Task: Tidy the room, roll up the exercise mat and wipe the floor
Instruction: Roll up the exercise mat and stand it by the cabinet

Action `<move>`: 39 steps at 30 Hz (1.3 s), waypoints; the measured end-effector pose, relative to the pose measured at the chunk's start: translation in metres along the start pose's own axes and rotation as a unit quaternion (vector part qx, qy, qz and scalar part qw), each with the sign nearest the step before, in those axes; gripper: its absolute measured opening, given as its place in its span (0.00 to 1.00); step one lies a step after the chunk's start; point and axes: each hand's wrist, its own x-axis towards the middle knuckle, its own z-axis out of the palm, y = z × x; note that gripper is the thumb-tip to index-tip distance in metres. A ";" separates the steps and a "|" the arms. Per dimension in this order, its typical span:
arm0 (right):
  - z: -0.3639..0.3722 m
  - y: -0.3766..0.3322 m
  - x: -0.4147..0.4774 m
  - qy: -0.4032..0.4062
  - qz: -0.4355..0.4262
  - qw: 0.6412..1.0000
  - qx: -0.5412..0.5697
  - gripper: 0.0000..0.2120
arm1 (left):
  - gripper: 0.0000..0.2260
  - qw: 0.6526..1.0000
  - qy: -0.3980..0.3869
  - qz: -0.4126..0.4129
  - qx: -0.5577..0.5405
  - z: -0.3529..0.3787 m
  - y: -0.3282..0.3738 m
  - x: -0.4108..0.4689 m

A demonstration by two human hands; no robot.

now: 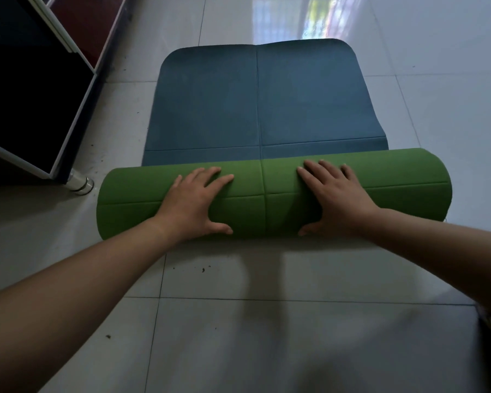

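On top of the roll (267, 199): my left hand (193, 202) and right hand (338, 199) lie flat, fingers spread, pressing down, clasping nothing.
Exercise mat (323, 131): partly rolled on the floor (267, 321); the roll's long axis runs crosswise to my arms.
Beyond the roll: flat blue stretch (255, 100) lies straight ahead; both hands sit equally near, so I'd push evenly.

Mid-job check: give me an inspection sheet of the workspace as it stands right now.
surface: glossy white tiled floor.
job's things: exercise mat partly rolled, green roll nearest, blue stretch flat beyond; no wiping cloth seen.
clutter: dark crumbs on the tiles on the near side of the roll.
grips: left hand and right hand both flat on the roll, fingers spread, pressing.
cables: nothing seen.
surroundings: dark open-fronted shelf unit at left, standing on a metal foot.
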 end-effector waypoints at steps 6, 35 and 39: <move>-0.003 0.004 0.005 0.022 -0.016 1.000 0.001 0.58 | 0.53 0.999 -0.021 0.018 0.033 0.007 -0.008 0.002; -0.030 -0.026 -0.077 -0.092 -0.050 0.992 0.077 0.40 | 0.37 0.987 -0.145 0.035 -0.066 -0.028 0.020 -0.074; -0.028 -0.017 -0.066 -0.145 -0.036 0.982 0.113 0.46 | 0.42 0.976 -0.183 0.023 -0.118 -0.025 0.016 -0.066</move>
